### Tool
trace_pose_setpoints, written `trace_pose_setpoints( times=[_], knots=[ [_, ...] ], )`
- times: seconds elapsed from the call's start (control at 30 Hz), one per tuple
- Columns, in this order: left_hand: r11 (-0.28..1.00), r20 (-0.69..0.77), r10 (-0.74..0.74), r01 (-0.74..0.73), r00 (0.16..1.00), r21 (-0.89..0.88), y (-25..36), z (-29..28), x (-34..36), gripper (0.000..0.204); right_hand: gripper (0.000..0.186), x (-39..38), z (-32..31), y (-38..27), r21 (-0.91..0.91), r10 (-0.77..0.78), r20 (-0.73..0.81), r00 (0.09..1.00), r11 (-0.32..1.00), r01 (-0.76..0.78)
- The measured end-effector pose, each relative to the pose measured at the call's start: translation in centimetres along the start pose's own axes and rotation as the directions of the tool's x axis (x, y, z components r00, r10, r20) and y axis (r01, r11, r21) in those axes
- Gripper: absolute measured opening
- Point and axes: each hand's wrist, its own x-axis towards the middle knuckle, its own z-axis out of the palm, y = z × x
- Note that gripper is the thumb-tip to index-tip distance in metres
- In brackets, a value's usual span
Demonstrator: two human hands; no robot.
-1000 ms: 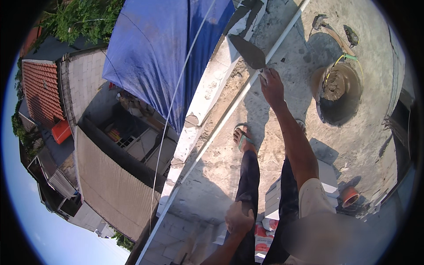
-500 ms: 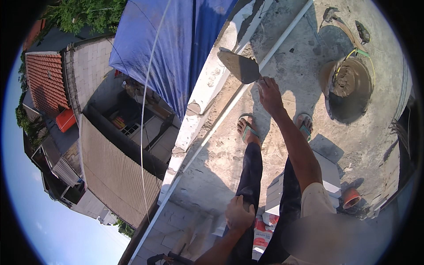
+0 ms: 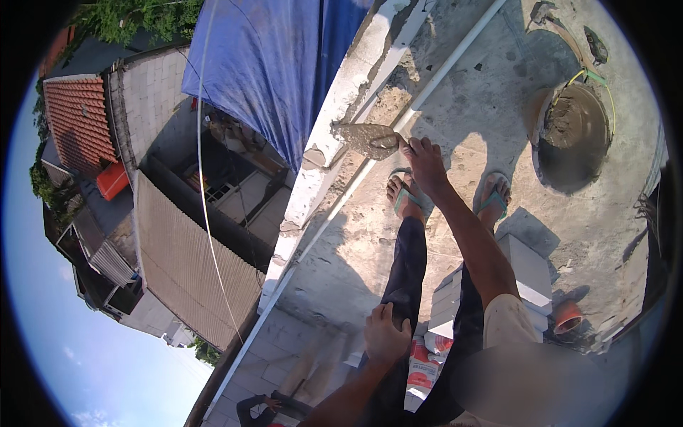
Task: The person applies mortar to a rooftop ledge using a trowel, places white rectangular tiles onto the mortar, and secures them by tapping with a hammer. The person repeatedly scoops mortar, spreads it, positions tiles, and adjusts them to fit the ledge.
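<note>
Short pale off-white sleeve point(image 3: 509, 320) on the right arm, plain, loose-edged, ending above the elbow; forearms bare, left hand point(image 3: 388, 336) and right hand point(image 3: 425, 168) bare too. Long dark navy trousers point(image 3: 407, 274), slim-legged. Open-toed flip-flops with green-teal V-shaped straps point(image 3: 403, 198), toes uncovered.

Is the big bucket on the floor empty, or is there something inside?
Not empty: grey mortar lies heaped inside the bucket. How deep it goes, I cannot tell.
</note>
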Motion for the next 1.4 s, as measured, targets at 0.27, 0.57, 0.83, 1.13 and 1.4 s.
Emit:
trace_pose_setpoints(
  times=[0.27,0.57,0.83,1.13,1.4],
  knots=[
    [0.998,-0.051,-0.064,0.064,0.997,0.007,1.3,0.1,-0.8,0.056,0.03,-17.5,-13.7,0.1,0.565,0.391,-0.057,0.919,0.772,-0.293],
    [0.995,-0.088,-0.103,0.104,0.991,0.0,3.9,2.0,-2.1,0.054,0.026,-17.6,-26.0,23.1,-0.098,0.728,-0.039,0.684,0.678,-0.728],
    [0.99,-0.123,-0.143,0.143,0.982,-0.013,2.3,3.1,-4.2,0.054,0.016,-13.5,-20.5,26.4,-0.267,0.533,0.159,0.831,0.833,-0.484],
    [0.977,-0.014,-0.214,0.214,0.977,0.023,-2.1,6.0,-4.0,0.051,0.029,-22.3,-23.0,20.0,0.638,0.725,0.266,0.635,0.361,-0.68],
    [0.962,0.022,-0.261,0.262,0.965,-0.071,-6.1,5.7,-3.7,0.049,0.02,-9.2,-10.6,3.0,0.963,0.381,0.229,0.896,0.045,-0.266]
  ],
)
